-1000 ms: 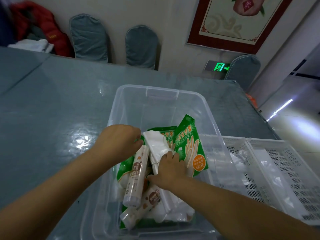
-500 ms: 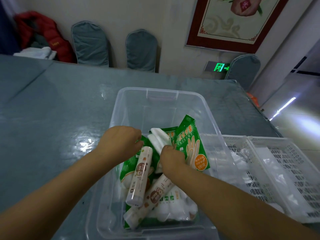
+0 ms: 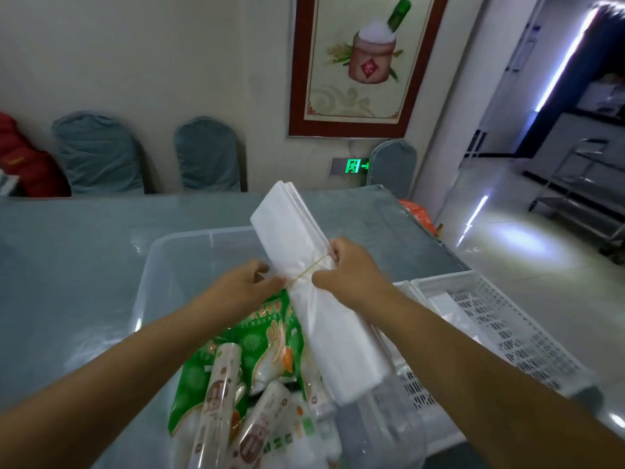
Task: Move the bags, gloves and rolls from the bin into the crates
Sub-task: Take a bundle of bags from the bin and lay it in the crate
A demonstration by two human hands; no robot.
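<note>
A long white bundle of plastic bags, tied round its middle with a yellow rubber band, is lifted above the clear plastic bin. My right hand grips the bundle at the band. My left hand touches the bundle's left side at the band, fingers pinching there. In the bin lie green glove packets and several white rolls with brown print. White slotted crates stand to the right of the bin, holding some white bags.
The bin and crates sit on a grey-blue table. Covered chairs line the far wall, with a red jacket at far left. A metal trolley stands on the open floor at right.
Both hands have risen out of the bin. The right hand has lifted the white bag bundle up above the bin, and the left hand has left the roll and come to the bundle.
</note>
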